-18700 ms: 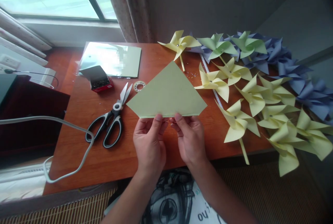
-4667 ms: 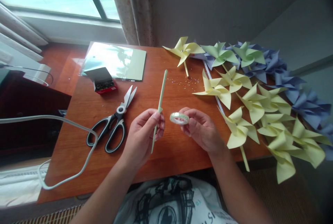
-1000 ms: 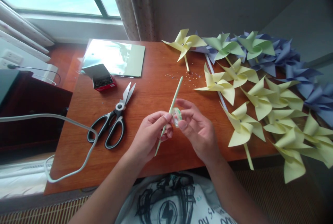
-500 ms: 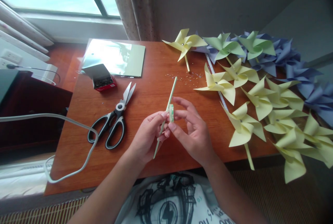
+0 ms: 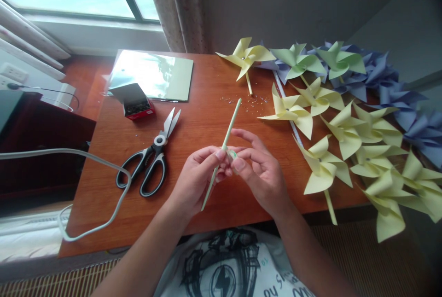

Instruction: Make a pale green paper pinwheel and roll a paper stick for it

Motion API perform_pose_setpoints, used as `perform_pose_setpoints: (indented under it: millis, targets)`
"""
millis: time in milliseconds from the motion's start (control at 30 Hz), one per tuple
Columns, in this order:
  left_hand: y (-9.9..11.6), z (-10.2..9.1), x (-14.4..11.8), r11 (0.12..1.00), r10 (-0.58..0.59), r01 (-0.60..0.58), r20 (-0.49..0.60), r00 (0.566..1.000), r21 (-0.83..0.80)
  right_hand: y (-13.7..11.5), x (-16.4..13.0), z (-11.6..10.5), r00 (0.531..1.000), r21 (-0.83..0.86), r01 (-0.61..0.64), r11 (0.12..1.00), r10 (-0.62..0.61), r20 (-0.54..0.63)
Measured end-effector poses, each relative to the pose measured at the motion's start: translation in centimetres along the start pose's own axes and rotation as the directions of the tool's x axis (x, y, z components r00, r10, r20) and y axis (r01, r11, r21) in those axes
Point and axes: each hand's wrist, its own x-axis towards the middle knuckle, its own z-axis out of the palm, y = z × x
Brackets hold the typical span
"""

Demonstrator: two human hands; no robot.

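Above bare tabletop (image 5: 193,126), hand-pinched paper stick (image 5: 229,124).

Both arms reach forward and the hands meet in the middle. The left hand (image 5: 198,177) pinches with thumb and fingers; the right hand (image 5: 260,175) pinches too, fingers spread

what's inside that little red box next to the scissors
The open red box holds a dark mass of small items, too small to identify. Its raised lid hides the back part.
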Motion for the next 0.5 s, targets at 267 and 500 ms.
perform_pose_setpoints:
  millis: [267,500]
  targets:
    - [0.06,-0.07,0.46,0.985,0.023,-0.025,-0.015,1.000,-0.170,-0.04,-0.12,-0.02,0.992,0.090,0.058,0.994,-0.068,0.107]
    - [0.26,-0.17,0.57,0.965,-0.016,0.009,-0.027,1.000,-0.262,0.45,0.02,0.17,0.985,0.131,0.087,0.988,-0.105,0.139]
